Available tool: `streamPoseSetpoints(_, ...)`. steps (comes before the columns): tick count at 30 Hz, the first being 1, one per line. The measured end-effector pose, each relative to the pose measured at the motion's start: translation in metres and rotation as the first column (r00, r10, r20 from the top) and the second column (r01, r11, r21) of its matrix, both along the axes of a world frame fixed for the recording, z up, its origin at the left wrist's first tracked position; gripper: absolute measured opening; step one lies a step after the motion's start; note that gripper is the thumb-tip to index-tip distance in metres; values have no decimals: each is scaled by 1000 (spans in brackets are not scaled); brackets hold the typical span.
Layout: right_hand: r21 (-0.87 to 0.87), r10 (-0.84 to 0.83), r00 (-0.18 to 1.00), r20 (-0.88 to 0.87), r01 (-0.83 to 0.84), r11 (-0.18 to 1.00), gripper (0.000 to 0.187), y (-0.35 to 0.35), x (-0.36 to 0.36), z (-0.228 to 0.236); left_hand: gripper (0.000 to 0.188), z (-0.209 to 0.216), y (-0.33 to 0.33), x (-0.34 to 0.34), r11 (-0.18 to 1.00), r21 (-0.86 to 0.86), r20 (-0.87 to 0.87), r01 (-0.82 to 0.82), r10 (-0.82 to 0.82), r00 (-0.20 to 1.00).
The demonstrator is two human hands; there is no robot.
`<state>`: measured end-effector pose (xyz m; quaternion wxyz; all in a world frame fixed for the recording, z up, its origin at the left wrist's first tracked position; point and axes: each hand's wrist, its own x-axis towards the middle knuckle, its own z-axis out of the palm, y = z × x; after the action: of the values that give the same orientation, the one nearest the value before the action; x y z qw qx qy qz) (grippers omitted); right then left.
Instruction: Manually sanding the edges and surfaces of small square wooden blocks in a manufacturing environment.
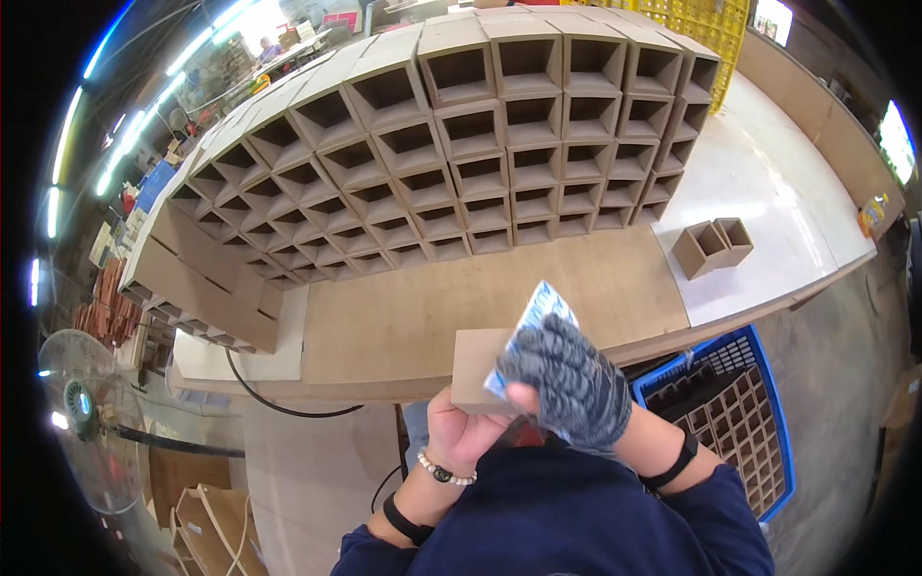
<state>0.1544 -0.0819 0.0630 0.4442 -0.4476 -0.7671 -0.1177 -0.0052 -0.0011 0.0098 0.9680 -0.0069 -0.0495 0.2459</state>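
The person's left hand (463,429) is closed around the lower end of a brown box (475,357), held above the surface's (480,300) near edge. The gloved right hand (574,382), fingers curled, grips a blue-and-white piece (542,303) at the box's right side; whether they touch cannot be told. Stacked open boxes (469,125) stand beyond, with two smaller boxes (706,252) to the right.

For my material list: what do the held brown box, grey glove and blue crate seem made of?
Box: probably fibreboard or thick cardboard, matte; plain brown, flat faces.
Glove: likely knitted yarn, matte; mottled, ribbed texture.
Crate: likely moulded plastic, smooth; evenly blue rim.
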Motion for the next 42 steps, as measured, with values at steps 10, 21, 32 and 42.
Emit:
streamPoseSetpoints(10, -26, -87, 988, -124, 85, 996, 46, 16, 12, -1, 45, 0, 2, -3, 997, 77, 4, 5, -6, 1000)
streamPoseSetpoints(21, -65, -316, 948, -30, 314, 947, 43, 37, 42, -30, 50, 15, -8, -4, 884, 467, -156, 14, 66, 986)
streamPoseSetpoints(32, -45, -184, 982, -38, 182, 982, 25, 8, 6, -8, 47, 5, 2, 2, 985, 173, -154, 9, 18, 988)
streamPoseSetpoints(42, -234, -371, 890, -264, 314, 920, 62, 3, 57, -10, 23, 45, 11, -4, 190, 908, -370, 372, 781, 504)
